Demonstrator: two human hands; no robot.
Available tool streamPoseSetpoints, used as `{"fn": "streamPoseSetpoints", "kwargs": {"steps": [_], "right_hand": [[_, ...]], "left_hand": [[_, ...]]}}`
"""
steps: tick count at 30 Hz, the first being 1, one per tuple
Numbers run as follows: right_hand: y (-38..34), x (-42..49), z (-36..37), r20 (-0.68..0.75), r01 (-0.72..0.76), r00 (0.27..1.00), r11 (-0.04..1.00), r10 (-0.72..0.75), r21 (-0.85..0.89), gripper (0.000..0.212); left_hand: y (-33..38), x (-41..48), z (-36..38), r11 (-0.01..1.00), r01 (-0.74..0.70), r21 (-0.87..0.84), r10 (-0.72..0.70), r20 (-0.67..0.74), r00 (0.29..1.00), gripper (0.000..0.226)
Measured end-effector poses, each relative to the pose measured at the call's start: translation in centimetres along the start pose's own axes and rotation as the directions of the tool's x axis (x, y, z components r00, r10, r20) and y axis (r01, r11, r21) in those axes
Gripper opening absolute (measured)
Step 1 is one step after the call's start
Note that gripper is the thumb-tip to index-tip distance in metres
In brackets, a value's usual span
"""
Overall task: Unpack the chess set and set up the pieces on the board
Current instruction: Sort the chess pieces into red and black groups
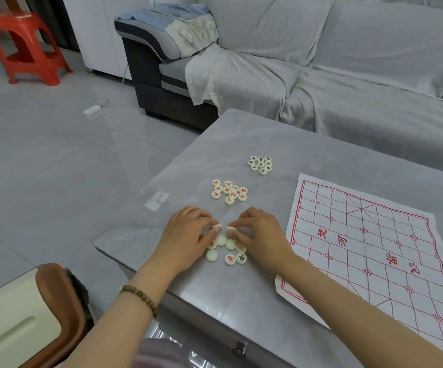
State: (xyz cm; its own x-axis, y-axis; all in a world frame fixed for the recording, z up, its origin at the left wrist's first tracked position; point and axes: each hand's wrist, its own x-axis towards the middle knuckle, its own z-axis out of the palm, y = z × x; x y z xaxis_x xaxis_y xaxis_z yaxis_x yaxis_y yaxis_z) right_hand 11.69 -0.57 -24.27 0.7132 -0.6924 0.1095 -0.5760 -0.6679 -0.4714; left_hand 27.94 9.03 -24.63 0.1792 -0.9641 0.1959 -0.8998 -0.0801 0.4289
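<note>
On the grey table (241, 134) a paper board (374, 248) with red grid lines lies flat at the right. A heap of unsorted white round pieces (227, 251) lies near the front edge. My left hand (188, 235) pinches one white piece at its fingertips above that heap. My right hand (260, 235) pinches another piece right beside it. A group of red-lettered pieces (229, 192) lies further back. Beyond those sits a cluster of black-lettered pieces (260, 164). No pieces stand on the board.
A sofa under a grey cover (348, 62) runs behind the table. A red plastic stool (26, 46) stands far left on the tiled floor. A white adapter with a cable (92, 110) lies on the floor. A brown-edged seat (29, 314) is at my lower left.
</note>
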Motion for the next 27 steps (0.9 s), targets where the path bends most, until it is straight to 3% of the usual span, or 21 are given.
{"fn": "streamPoseSetpoints", "kwargs": {"steps": [2, 7, 12, 14, 18, 21, 27], "right_hand": [[0.0, 0.6, 0.0, -0.040, -0.060, 0.997, 0.995, 0.063, 0.074, 0.018], [0.0, 1.8, 0.1, -0.036, -0.204, 0.976, 0.961, 0.215, 0.187, 0.015], [0.1, 1.7, 0.3, -0.056, -0.126, 0.987, 0.945, 0.150, 0.303, 0.014], [0.0, 1.3, 0.5, -0.019, -0.017, 1.000, 0.964, 0.023, 0.266, 0.013], [0.0, 0.9, 0.8, 0.038, 0.161, 0.986, 0.987, -0.161, -0.012, 0.024], [-0.1, 1.3, 0.7, 0.000, 0.151, 0.989, 0.987, -0.151, -0.048, 0.025], [-0.5, 3.0, 1.1, -0.036, 0.005, 0.999, 0.998, -0.002, 0.060, 0.019]], "left_hand": [[0.0, 0.7, 0.0, 0.999, 0.027, -0.031, -0.027, -0.007, 1.000, 0.026], [-0.3, 1.9, 0.0, 0.992, 0.092, -0.091, -0.094, -0.018, 0.995, 0.015], [-0.9, 2.4, -0.6, 0.967, 0.170, -0.188, -0.177, -0.024, 0.984, 0.007], [-1.3, 2.4, -0.9, 0.963, 0.183, -0.196, -0.192, -0.027, 0.981, 0.006], [-1.8, 2.0, -1.5, 0.961, 0.166, -0.220, -0.181, -0.048, 0.982, 0.009], [-2.3, 1.3, -2.1, 0.967, 0.118, -0.228, -0.119, 0.009, 0.993, 0.011], [-3.5, -0.3, -2.6, 0.957, 0.087, -0.278, -0.045, 0.153, 0.987, 0.017]]}}
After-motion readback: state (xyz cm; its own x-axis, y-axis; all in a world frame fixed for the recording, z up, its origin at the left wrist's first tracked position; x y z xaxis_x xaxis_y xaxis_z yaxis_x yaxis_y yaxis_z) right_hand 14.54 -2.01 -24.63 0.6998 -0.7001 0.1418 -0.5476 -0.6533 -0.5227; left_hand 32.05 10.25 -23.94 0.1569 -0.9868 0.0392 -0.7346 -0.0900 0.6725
